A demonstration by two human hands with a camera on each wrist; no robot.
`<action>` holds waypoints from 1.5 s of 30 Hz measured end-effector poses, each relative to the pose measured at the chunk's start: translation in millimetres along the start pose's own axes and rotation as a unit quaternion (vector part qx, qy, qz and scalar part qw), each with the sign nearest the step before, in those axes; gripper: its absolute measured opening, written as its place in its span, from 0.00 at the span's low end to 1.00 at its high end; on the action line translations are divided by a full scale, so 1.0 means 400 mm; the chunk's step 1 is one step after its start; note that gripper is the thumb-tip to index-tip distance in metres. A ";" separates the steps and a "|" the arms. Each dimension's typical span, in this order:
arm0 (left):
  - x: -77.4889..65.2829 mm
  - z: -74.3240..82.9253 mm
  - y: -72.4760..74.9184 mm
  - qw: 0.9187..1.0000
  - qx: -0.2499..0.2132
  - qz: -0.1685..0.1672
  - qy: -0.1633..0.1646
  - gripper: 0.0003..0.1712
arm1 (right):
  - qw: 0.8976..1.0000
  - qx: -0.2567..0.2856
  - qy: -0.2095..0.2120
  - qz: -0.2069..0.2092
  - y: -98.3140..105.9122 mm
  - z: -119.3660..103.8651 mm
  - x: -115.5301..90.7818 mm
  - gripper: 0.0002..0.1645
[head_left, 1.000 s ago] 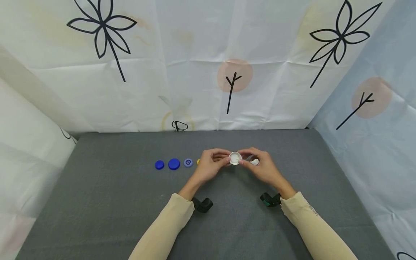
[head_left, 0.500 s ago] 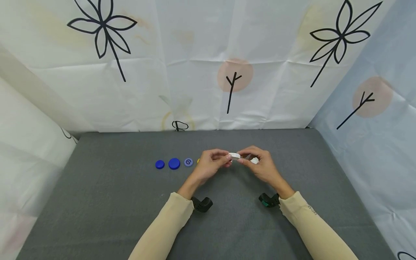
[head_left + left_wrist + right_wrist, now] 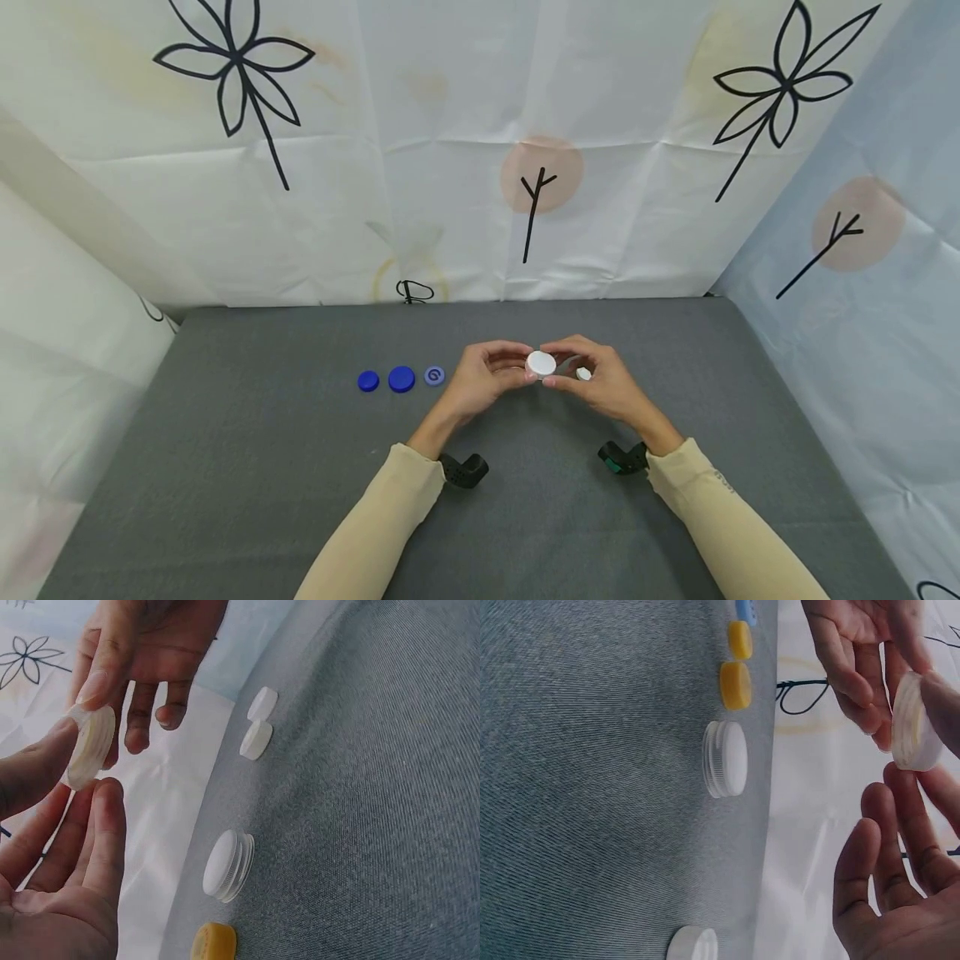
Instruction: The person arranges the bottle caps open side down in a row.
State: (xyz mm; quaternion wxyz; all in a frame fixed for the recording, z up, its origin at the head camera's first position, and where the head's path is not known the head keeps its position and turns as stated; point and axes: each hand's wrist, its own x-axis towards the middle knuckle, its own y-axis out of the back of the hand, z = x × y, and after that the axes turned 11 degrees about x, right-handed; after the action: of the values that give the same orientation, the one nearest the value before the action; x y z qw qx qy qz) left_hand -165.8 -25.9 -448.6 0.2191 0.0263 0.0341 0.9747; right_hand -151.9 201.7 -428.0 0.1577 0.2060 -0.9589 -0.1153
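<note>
My left hand and right hand pinch a round white bottle cap between them, thumbs and fingertips at its rim. Its flat top faces the head camera. In the left wrist view the cap stands on edge, well above the cloth, with ridges along its side. Under the hands, a white cap with a clear ridged rim lies on the grey cloth. Past my right fingers sits a small white cap; two small white caps show in the left wrist view, and my left hand hides the yellow caps from the head camera.
A row on the grey table holds a small blue cap, a larger blue cap and a light blue cap. Two yellow caps continue it in the right wrist view. White patterned sheets enclose the table.
The white cap has been turned over between my fingers: its hollow inside showed first, then its edge, now its flat top. Both hands stay almost in place.
</note>
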 end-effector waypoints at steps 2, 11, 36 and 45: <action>-0.001 -0.001 -0.001 1.000 0.008 0.000 -0.016 0.21 | 1.000 -0.010 -0.007 -0.004 0.000 -0.005 0.002 0.26; -0.005 0.000 -0.001 0.995 0.092 0.015 -0.025 0.21 | 0.997 -0.075 -0.035 0.005 0.016 0.013 0.010 0.25; -0.010 -0.012 -0.015 0.981 0.186 -0.048 -0.002 0.19 | 0.965 -0.244 -0.093 -0.010 0.044 0.101 0.021 0.25; 0.020 -0.009 -0.054 0.968 0.251 -0.003 -0.022 0.18 | 0.966 -0.236 -0.109 0.006 0.100 0.089 -0.012 0.29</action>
State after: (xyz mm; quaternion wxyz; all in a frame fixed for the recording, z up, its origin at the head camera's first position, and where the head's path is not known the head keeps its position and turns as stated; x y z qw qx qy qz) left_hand -164.1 -3.3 -453.3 0.2090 0.1018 0.2727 0.9336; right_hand -174.6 245.0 -450.5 0.0975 0.1438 -0.9169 -0.3594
